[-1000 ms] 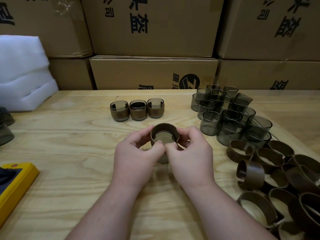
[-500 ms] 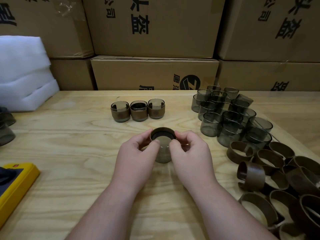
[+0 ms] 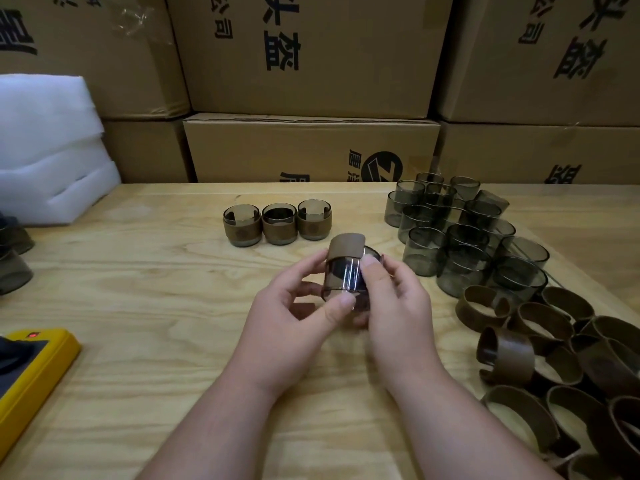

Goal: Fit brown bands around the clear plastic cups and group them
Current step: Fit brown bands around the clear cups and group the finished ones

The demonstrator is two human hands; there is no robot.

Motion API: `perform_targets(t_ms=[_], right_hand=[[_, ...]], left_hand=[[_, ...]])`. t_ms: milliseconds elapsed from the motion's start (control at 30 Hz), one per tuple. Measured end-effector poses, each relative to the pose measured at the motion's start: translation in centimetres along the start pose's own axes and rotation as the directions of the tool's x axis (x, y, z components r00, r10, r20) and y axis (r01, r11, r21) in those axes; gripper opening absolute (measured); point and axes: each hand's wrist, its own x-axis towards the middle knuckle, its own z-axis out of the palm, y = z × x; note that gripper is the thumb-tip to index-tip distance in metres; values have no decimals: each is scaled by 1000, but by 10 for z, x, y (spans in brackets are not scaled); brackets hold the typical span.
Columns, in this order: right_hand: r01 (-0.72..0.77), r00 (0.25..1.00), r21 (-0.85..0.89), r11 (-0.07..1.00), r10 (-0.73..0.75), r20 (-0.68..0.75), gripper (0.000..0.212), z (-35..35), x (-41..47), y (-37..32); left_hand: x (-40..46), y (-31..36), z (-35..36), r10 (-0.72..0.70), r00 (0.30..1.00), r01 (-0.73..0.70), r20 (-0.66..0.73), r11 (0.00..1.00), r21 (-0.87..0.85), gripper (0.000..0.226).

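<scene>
Above the table (image 3: 138, 306), both hands, left (image 3: 294, 317) and right (image 3: 391, 306), now grip a lifted, tipped cup (image 3: 343, 282) whose band (image 3: 346, 245) has slid on, nearly ready for grouping.

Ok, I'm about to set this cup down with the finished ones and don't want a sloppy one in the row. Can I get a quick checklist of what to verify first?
1. Both hands hold the smoky clear plastic cup: ok, left hand and right hand grip it, tilted on its side.
2. Brown band wrapped around the cup: ok.
3. Band centred like the others: cannot tell, the fingers cover part of it.
4. Row of three banded cups upright: ok.
5. Free table beside the row: ok.
6. Pile of loose brown bands in reach: ok.
</scene>
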Motion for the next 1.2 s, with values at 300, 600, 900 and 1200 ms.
perform_targets(t_ms=[300, 600, 900, 1200], right_hand=[[15, 994, 123, 992, -28, 107, 62, -2, -1, 0], [9, 977, 86, 996, -28, 213, 53, 2, -2, 2], [188, 980, -272, 944, -163, 112, 63, 4, -1, 4], [339, 938, -499, 798, -324, 119, 79, 6, -6, 0]], left_hand=[[4, 0, -2, 42, 999, -42, -16, 998, -47, 68], [7, 4, -5, -45, 998, 32, -52, 974, -226, 65], [9, -1, -2, -41, 997, 26, -72, 980, -198, 50], [9, -1, -1, -38, 997, 27, -71, 989, -146, 27]])
